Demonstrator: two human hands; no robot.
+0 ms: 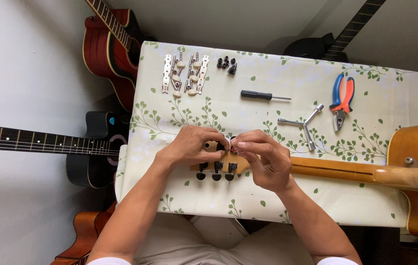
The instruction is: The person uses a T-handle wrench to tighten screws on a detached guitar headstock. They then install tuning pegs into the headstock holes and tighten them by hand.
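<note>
Both hands meet over the guitar headstock (pixel 217 164), which lies on the table (pixel 287 196) near its front edge. Left hand (pixel 191 146) curls over the top of the headstock, fingers narrow and pinched on a small black part, too small to tell what. Right hand (pixel 263 159) sits just beside it, fingertips closed on that same spot and touching the left fingertips. Three black tuning pegs (pixel 215 172) stick out of the headstock's near side.

The guitar neck (pixel 356 172) runs right from the headstock to the wooden guitar body (pixel 417 147) at the table's right end. Behind the headstock lies a black screwdriver (pixel 264 95). Behind and left of it sit silver tuner strips (pixel 185 73) with cream knobs; loose black pegs (pixel 226 63) lie near them. Right of the headstock are a three-armed wrench (pixel 307 123) and, farther on, orange-and-blue pliers (pixel 341 98).

A black guitar (pixel 88 147) and a red guitar (pixel 108 46) stand left of the table.
</note>
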